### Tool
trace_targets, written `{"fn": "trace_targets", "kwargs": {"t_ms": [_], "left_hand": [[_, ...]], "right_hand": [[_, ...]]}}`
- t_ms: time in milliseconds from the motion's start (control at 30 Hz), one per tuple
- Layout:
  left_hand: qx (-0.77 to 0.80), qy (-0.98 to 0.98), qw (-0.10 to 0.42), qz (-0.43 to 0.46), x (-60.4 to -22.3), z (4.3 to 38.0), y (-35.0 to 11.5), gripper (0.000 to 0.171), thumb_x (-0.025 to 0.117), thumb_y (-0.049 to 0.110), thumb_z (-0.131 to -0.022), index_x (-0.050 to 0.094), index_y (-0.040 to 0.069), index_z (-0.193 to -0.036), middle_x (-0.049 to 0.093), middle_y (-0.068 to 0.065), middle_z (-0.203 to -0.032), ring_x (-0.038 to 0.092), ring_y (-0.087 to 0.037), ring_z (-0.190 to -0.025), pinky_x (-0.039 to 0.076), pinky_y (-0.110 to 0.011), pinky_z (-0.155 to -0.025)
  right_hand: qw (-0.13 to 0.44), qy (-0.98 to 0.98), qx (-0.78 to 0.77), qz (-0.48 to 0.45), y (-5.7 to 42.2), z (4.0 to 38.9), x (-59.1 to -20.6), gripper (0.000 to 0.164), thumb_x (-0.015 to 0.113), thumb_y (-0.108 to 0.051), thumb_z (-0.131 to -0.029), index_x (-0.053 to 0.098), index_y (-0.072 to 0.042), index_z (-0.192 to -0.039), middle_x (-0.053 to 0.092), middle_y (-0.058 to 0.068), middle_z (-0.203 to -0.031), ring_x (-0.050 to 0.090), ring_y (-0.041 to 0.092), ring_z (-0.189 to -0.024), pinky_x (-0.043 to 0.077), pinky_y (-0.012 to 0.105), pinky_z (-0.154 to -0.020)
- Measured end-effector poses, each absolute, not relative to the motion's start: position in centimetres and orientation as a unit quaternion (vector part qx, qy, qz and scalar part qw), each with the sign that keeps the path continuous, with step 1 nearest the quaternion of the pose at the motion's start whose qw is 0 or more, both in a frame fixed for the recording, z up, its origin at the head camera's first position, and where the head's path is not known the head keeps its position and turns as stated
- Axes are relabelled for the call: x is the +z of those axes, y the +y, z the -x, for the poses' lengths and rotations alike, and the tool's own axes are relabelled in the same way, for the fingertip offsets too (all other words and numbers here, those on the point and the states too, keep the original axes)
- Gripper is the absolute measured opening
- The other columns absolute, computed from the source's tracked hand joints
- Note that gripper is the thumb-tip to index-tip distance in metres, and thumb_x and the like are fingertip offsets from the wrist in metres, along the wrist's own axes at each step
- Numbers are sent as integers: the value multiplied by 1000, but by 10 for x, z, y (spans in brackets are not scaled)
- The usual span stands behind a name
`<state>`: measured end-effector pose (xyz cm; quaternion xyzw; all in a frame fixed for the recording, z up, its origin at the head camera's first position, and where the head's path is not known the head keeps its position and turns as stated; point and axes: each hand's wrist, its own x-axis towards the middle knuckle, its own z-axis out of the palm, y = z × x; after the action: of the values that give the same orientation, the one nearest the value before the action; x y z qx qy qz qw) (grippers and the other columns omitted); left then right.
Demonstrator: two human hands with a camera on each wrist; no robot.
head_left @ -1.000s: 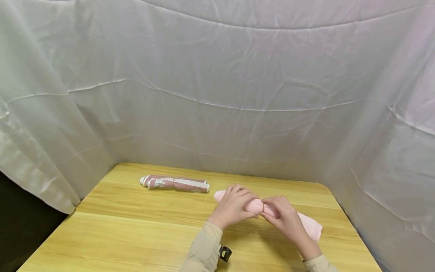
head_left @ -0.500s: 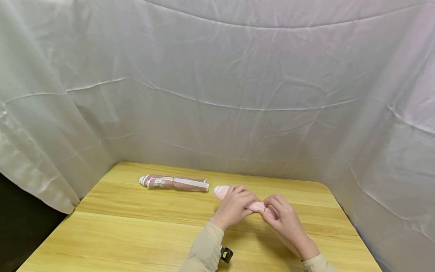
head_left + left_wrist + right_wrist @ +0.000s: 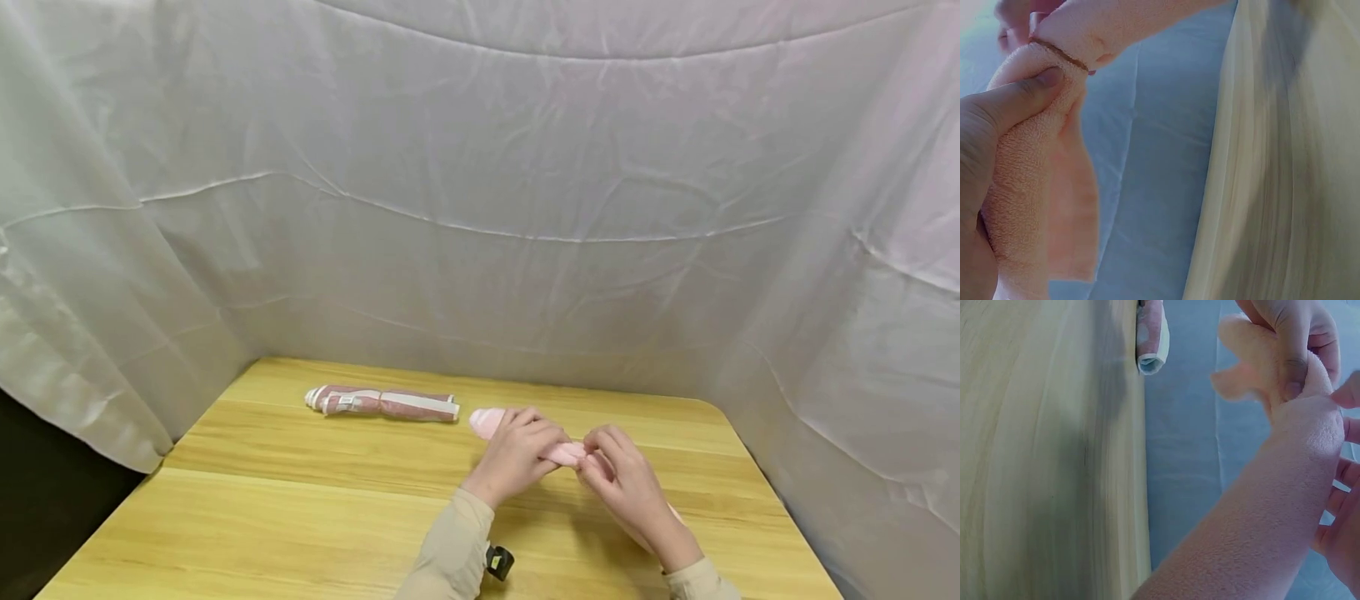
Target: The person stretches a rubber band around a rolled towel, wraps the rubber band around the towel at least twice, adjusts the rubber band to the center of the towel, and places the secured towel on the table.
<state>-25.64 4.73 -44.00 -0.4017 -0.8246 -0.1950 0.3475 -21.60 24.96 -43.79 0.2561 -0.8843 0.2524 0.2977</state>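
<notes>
A rolled pink towel (image 3: 564, 454) lies across both hands in the head view. My left hand (image 3: 517, 454) grips its left part, thumb along the near side in the left wrist view. Around the roll, between the hands, runs a thin brown rubber band (image 3: 1060, 54), which cinches the towel to a narrow waist. My right hand (image 3: 622, 479) pinches at this band with thumb and fingertips; its palm stands off the roll in the right wrist view. A loose towel flap (image 3: 1072, 212) hangs beside the left-hand part. The towel's right end is mostly hidden behind the right forearm.
A second rolled towel, dusty red and white (image 3: 412, 406) with a band round its middle, lies at the back left of the wooden table (image 3: 262, 500). Pale grey curtains (image 3: 480, 275) enclose the table at the back and sides. A black wrist device (image 3: 498, 562) sits by the left sleeve.
The towel's right end has swung inward behind the right forearm, and its left end shows more. The right fingers have curled closer over the band, while the left hand keeps its grip.
</notes>
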Motion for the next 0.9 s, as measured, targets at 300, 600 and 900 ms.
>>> {"fn": "trace_targets", "kwargs": {"t_ms": [300,600,900], "left_hand": [[-194,-820,365,396,-440,256,49,22,78,35,-79,68,26,-96,72,15,-99,58,-6,-98,43,-26,-89],[-202,-825,371,375,-441,257,47,25,80,33,-76,69,24,-97,72,12,-98,60,-7,-96,45,-28,-88],[-197,-849,355,338,-438,260,39,26,77,35,-79,70,24,-102,72,12,-104,59,-7,-96,44,-27,-86]], "right_hand": [[316,-869,277,-261,247,221,-441,23,67,-3,-78,55,-16,-94,54,-9,-95,49,3,-84,46,27,-70],[330,-849,304,-277,244,223,-439,23,66,3,-80,58,-11,-96,56,-5,-93,49,3,-81,42,17,-71],[289,-851,354,-260,255,222,-438,35,68,2,-84,60,-6,-117,65,7,-108,60,13,-94,51,20,-79]]}}
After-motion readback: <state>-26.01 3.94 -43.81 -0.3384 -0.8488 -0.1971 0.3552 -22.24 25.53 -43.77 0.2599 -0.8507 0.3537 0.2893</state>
